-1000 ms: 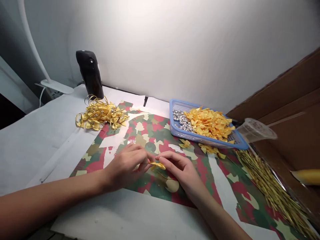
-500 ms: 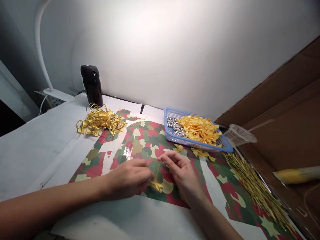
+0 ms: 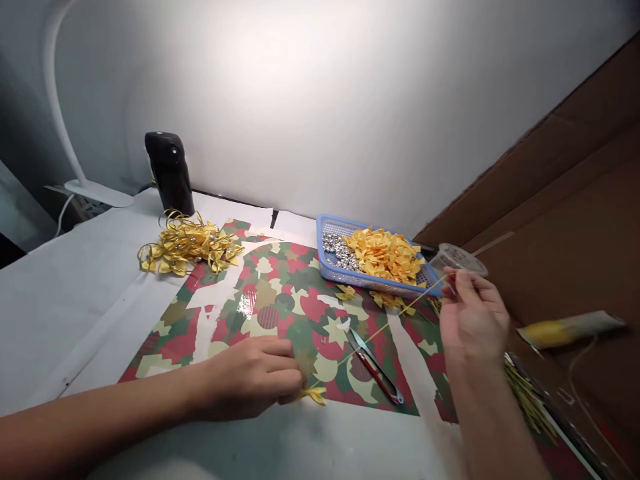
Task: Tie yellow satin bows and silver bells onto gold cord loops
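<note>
My left hand rests on the camouflage-patterned sheet and pinches a small yellow ribbon bow at the sheet's near edge. A thin gold thread runs taut from the bow up to my right hand, which pinches its far end near the blue basket. Small red-handled scissors lie on the sheet between my hands, under the thread.
The blue basket holds yellow ribbon pieces and silver beads. A heap of finished gold bows lies at the back left by a black device and a white lamp base. Gold threads, a plastic cup and cardboard are on the right.
My right hand has drawn away to the right and up, pulling the gold thread taut. The scissors, hidden under it before, now show. My left hand stays on the bow.
</note>
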A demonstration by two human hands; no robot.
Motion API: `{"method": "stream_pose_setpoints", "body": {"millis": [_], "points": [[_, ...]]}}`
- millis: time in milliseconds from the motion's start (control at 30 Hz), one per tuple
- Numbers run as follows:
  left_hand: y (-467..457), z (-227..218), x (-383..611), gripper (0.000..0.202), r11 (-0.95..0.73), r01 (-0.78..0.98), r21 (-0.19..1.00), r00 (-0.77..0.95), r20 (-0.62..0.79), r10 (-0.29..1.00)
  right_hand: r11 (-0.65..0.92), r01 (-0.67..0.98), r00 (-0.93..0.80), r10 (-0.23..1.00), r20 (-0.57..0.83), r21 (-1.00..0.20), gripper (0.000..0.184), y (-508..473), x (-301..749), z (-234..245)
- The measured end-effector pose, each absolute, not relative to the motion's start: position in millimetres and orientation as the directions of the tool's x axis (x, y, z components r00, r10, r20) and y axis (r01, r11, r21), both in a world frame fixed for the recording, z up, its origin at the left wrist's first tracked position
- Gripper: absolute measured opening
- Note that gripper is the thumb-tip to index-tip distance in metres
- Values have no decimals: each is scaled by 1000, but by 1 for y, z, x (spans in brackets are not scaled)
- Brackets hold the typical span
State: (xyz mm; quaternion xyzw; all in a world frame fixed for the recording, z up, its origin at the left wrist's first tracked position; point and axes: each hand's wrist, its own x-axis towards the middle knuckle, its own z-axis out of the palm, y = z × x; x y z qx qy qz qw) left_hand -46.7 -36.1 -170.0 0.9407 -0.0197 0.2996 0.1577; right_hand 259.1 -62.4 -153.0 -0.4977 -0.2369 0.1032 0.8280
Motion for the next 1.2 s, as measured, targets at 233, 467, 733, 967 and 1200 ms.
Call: {"method": "stream_pose_setpoints", "body": {"millis": [233, 467, 733, 967, 1200], "points": [[-30, -172, -50, 27, -968, -78, 239, 843, 534, 63, 484, 21, 794, 524, 309, -875, 30, -60, 247, -149], [-20, -170, -52, 28, -974, -8, 228, 825, 552, 122, 389, -36, 520, 794, 315, -921, 20, -65, 201, -143], [-30, -150, -50, 16, -578, 80, 812, 744, 337, 577, 272, -89, -17, 961, 274, -958, 5, -81, 143, -145], [-27, -164, -48, 25, -280, 103, 954, 744, 113, 659, 174, -80, -75, 981, 180, -982, 9, -84, 130, -154], [-16, -159, -48, 23, -491, 201, 848, 646, 261, 717, 233, 404, 127, 943, 307, -884, 13, -64, 159, -141]]}}
